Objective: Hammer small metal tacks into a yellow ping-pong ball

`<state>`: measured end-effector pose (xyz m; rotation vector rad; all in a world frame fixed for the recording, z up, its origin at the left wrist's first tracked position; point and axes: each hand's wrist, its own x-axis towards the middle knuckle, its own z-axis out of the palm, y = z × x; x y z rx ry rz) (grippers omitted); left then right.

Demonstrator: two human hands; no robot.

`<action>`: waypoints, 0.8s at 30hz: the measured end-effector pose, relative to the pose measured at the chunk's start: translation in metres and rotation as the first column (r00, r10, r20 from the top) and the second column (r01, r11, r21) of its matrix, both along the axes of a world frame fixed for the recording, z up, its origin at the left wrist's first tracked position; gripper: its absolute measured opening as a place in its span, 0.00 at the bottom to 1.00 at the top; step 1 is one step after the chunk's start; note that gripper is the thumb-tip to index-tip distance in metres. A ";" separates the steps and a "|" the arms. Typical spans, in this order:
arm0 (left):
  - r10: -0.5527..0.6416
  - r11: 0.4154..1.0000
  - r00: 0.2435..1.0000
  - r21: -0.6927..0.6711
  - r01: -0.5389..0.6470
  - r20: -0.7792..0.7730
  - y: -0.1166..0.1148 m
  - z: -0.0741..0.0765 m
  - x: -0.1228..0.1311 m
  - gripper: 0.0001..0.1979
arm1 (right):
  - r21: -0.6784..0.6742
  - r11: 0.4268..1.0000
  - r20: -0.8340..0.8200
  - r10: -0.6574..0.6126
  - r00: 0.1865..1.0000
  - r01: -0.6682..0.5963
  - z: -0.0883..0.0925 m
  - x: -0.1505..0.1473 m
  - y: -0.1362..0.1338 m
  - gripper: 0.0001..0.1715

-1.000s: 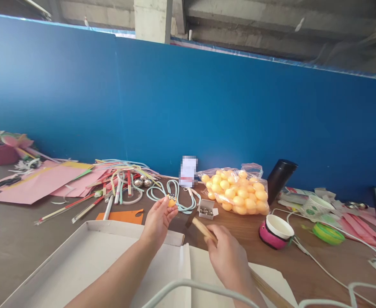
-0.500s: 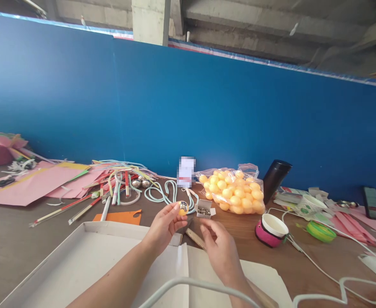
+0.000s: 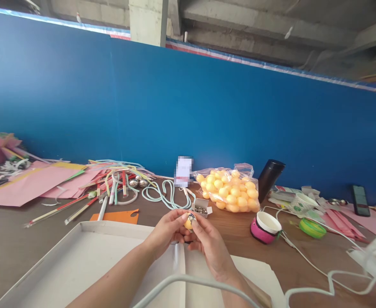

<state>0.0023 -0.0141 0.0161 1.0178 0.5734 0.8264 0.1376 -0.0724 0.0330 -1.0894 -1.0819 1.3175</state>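
An orange ping-pong ball (image 3: 189, 221), partly covered with shiny silver pieces, is pinched between my hands above the cardboard. My left hand (image 3: 163, 234) grips it from the left, thumb and fingers closed. From the other side my right hand (image 3: 212, 249) closes on the ball, thumb and index finger against its silver part. Whether a small piece is also in the right fingers is hidden. Just behind the hands stands a small open box (image 3: 202, 206) of small metal pieces, perhaps thumbtacks. Under the hands lies an open white cardboard box (image 3: 111, 261).
A clear bag of orange balls (image 3: 231, 190) lies behind, beside a black tumbler (image 3: 271, 177). To the right are a pink-banded cup (image 3: 265, 229), a green tape roll (image 3: 312, 228) and white cables (image 3: 316, 293). Silver balls (image 3: 138, 182), cords and pink paper (image 3: 37, 184) lie left.
My right hand has moved up and left from beside the box to meet the ball. My left hand has brought the ball slightly right and down. The view has shifted a little.
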 end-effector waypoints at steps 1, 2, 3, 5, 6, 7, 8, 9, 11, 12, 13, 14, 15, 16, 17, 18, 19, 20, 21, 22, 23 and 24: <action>0.009 1.000 1.000 0.005 -0.009 -0.021 0.000 0.000 0.000 0.18 | -0.001 1.000 -0.003 -0.002 1.000 0.002 -0.001 0.000 0.000 0.23; 0.019 1.000 0.999 0.011 -0.019 -0.044 0.000 0.000 0.000 0.18 | -0.003 1.000 -0.005 -0.005 1.000 0.005 -0.002 -0.001 0.000 0.23; 0.029 0.999 0.997 0.020 -0.028 -0.068 0.000 0.000 0.001 0.19 | -0.005 1.000 -0.006 -0.012 1.000 0.012 -0.003 -0.002 0.000 0.22; 0.052 0.998 0.991 0.053 -0.045 -0.121 0.000 -0.001 0.002 0.19 | -0.013 0.999 -0.003 -0.041 0.999 0.041 -0.007 -0.004 0.001 0.21; 0.062 0.996 0.987 0.074 -0.051 -0.151 -0.001 -0.001 0.003 0.19 | -0.018 0.998 0.002 -0.067 0.998 0.067 -0.009 -0.006 0.002 0.21; 0.073 0.994 0.981 0.095 -0.057 -0.179 -0.001 -0.002 0.003 0.19 | -0.023 0.995 0.007 -0.097 0.995 0.097 -0.012 -0.007 0.003 0.22; 0.084 0.992 0.976 0.114 -0.062 -0.203 -0.001 -0.003 0.004 0.19 | -0.029 0.990 0.013 -0.135 0.991 0.135 -0.014 -0.008 0.004 0.22; 0.097 0.989 0.970 0.129 -0.069 -0.224 0.000 -0.003 0.004 0.20 | -0.031 0.986 0.019 -0.166 0.986 0.166 -0.017 -0.008 0.006 0.23; 0.144 0.982 0.955 0.152 -0.107 -0.257 0.002 -0.004 0.005 0.21 | -0.032 0.974 0.025 -0.225 0.974 0.226 -0.022 -0.005 0.009 0.24; 0.187 0.975 0.944 0.169 -0.144 -0.273 0.004 -0.003 0.005 0.21 | -0.036 0.965 0.023 -0.261 0.965 0.261 -0.024 -0.003 0.011 0.25; 0.236 0.964 0.928 0.187 -0.187 -0.289 0.006 -0.003 0.007 0.20 | -0.041 0.951 0.018 -0.306 0.952 0.307 -0.025 0.000 0.012 0.24; 0.284 0.952 0.908 0.207 -0.227 -0.307 0.007 -0.003 0.009 0.19 | -0.046 0.936 0.008 -0.348 0.938 0.348 -0.026 0.003 0.014 0.24; 0.322 0.940 0.890 0.226 -0.257 -0.324 0.009 -0.003 0.013 0.18 | -0.051 0.927 -0.004 -0.372 0.928 0.372 -0.027 0.005 0.015 0.23; 0.335 0.935 0.877 0.238 -0.263 -0.345 0.009 -0.003 0.017 0.16 | -0.054 0.925 -0.017 -0.379 0.925 0.377 -0.028 0.007 0.016 0.22; 0.324 0.938 0.871 0.246 -0.244 -0.369 0.009 -0.004 0.023 0.13 | -0.056 0.929 -0.029 -0.367 0.930 0.365 -0.028 0.008 0.017 0.21; 0.307 0.940 0.866 0.266 -0.212 -0.394 0.008 -0.006 0.028 0.11 | -0.056 0.937 -0.036 -0.348 0.937 0.345 -0.029 0.009 0.018 0.20; 0.302 0.936 0.850 0.303 -0.179 -0.431 0.006 -0.007 0.032 0.09 | -0.056 0.943 -0.039 -0.330 0.943 0.328 -0.030 0.009 0.018 0.19; 0.320 0.922 0.821 0.355 -0.154 -0.472 0.005 -0.009 0.036 0.08 | -0.058 0.946 -0.036 -0.322 0.946 0.319 -0.031 0.010 0.019 0.17; 0.346 0.900 0.784 0.419 -0.122 -0.515 0.005 -0.009 0.037 0.08 | -0.061 0.942 -0.027 -0.332 0.943 0.330 -0.033 0.012 0.019 0.16; 0.382 0.866 0.744 0.494 -0.081 -0.548 0.006 -0.009 0.037 0.08 | -0.064 0.933 -0.013 -0.357 0.934 0.355 -0.034 0.014 0.020 0.15; 0.425 0.824 0.701 0.566 -0.038 -0.573 0.009 -0.007 0.034 0.08 | -0.066 0.919 0.004 -0.390 0.921 0.390 -0.036 0.017 0.020 0.14; 0.481 0.776 0.650 0.630 -0.004 -0.589 0.013 -0.004 0.029 0.08 | -0.062 0.902 0.022 -0.426 0.904 0.427 -0.037 0.020 0.021 0.14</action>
